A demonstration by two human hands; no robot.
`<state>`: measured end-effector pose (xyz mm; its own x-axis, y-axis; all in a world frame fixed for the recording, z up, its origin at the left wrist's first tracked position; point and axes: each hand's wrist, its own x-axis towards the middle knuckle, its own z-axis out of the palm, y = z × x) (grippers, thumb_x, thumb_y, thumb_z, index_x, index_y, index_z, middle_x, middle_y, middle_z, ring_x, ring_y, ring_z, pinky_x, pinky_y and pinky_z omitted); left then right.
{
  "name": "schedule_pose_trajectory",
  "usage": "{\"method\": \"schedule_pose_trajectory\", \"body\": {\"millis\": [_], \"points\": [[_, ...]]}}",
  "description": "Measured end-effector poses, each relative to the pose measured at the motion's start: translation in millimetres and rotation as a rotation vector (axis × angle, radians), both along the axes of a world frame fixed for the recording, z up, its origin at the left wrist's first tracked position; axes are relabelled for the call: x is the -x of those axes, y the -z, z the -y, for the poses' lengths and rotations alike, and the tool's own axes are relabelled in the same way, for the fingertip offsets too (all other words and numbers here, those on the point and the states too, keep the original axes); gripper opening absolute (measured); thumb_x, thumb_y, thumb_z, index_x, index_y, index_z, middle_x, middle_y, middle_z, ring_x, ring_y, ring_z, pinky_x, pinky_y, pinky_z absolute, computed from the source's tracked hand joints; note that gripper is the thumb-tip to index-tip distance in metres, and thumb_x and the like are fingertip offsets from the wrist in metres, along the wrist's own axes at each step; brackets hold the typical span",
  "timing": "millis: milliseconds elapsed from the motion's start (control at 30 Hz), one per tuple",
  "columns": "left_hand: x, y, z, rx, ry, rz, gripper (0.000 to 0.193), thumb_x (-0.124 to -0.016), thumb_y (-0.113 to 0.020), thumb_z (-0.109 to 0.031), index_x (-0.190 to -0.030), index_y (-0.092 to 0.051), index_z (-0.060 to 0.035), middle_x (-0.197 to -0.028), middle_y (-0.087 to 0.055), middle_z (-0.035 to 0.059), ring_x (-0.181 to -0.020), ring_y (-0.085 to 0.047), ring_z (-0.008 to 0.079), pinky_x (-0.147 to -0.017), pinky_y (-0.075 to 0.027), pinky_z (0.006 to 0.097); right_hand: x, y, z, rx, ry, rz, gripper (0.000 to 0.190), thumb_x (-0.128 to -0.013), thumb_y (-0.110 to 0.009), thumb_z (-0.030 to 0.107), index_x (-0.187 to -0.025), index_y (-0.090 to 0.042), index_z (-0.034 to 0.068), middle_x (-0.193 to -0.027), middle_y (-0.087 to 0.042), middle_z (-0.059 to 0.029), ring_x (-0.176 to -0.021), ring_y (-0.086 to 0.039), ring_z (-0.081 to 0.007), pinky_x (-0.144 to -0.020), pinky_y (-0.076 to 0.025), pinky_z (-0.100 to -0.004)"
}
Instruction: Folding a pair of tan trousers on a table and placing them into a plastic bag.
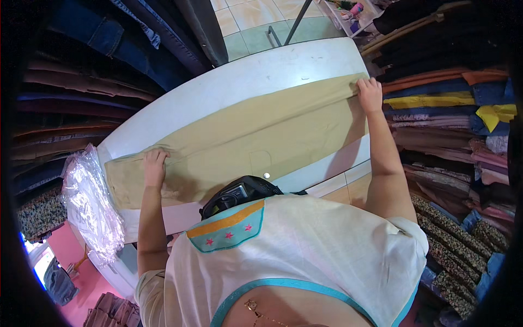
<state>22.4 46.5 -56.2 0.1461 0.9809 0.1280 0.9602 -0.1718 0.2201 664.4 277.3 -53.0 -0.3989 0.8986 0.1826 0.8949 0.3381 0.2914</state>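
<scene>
Khaki trousers [245,122], folded lengthwise, lie stretched across a white table [204,96]. My left hand [156,165] is near their left end, its fingers curled on the upper edge of the cloth. At the far right end my right hand [369,94] has its fingers closed on the corner of the fabric. Creases run through the cloth between both hands. A small round white thing [266,175] shows at the near edge, close to a black waist bag [241,194] worn at my front.
Clear plastic bags [93,204] lie over the table's left end. Stacked folded clothes [437,139] stand close on the right, more folded garments [81,102] on the left. A white basket [355,18] holding small items is beyond the table at the upper right.
</scene>
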Motion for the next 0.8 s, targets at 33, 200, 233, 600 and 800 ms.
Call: {"method": "schedule_pose_trajectory", "body": {"millis": [33,200,233,600,800], "points": [[-4.6,-0.4,3.5,0.010,0.003,0.002,0.025,-0.060,-0.050,0.007,-0.080,-0.054,-0.0074,-0.086,-0.053,0.0089,-0.090,-0.050,0.0290,-0.084,-0.036,0.0405,0.7,2.7,13.2,0.000,0.010,0.004,0.006,-0.078,-0.051,0.015,-0.084,-0.054,0.014,-0.082,-0.059,-0.0022,-0.086,-0.053,-0.0218,-0.071,-0.039,-0.0379],[-28.4,-18.9,-7.2,-0.024,0.059,0.070,0.033,-0.064,-0.049,0.004,-0.094,-0.055,-0.0064,-0.102,-0.052,0.0113,-0.103,-0.046,0.0307,-0.094,-0.031,0.0442,76.0,-9.8,43.9,-0.190,0.421,-0.251,0.033,-0.083,-0.044,0.013,-0.114,-0.054,0.014,-0.123,-0.046,-0.0166,-0.116,-0.038,-0.0357,-0.094,-0.025,-0.0571],[-37.3,-19.1,-15.2,-0.010,0.056,0.169,0.039,-0.067,-0.049,0.002,-0.105,-0.055,-0.0066,-0.112,-0.051,0.0128,-0.111,-0.043,0.0321,-0.099,-0.027,0.0465,103.7,8.1,45.4,-0.227,0.239,-0.482,0.034,-0.080,-0.046,0.010,-0.113,-0.055,0.012,-0.120,-0.048,-0.0182,-0.116,-0.039,-0.0375,-0.097,-0.024,-0.0553],[-61.4,16.1,7.6,0.298,-0.415,-0.238,0.068,-0.083,-0.052,-0.033,-0.140,-0.019,-0.0161,-0.146,-0.010,0.0133,-0.134,-0.011,0.0309,-0.103,-0.012,0.0563,184.3,46.4,63.4,0.012,-0.130,-0.367,0.055,-0.078,-0.056,0.042,-0.125,-0.046,0.017,-0.132,-0.040,-0.0134,-0.125,-0.031,-0.0352,-0.098,-0.027,-0.0545],[41.1,57.1,104.4,0.105,-1.028,-0.072,0.067,-0.083,-0.054,-0.034,-0.137,-0.024,-0.0085,-0.142,-0.018,0.0195,-0.131,-0.018,0.0329,-0.102,-0.018,0.0536,34.0,12.2,49.5,0.313,0.820,-0.288,0.061,-0.088,-0.037,0.048,-0.137,-0.028,0.012,-0.143,-0.023,-0.0110,-0.130,-0.021,-0.0370,-0.106,-0.016,-0.0484]]}}
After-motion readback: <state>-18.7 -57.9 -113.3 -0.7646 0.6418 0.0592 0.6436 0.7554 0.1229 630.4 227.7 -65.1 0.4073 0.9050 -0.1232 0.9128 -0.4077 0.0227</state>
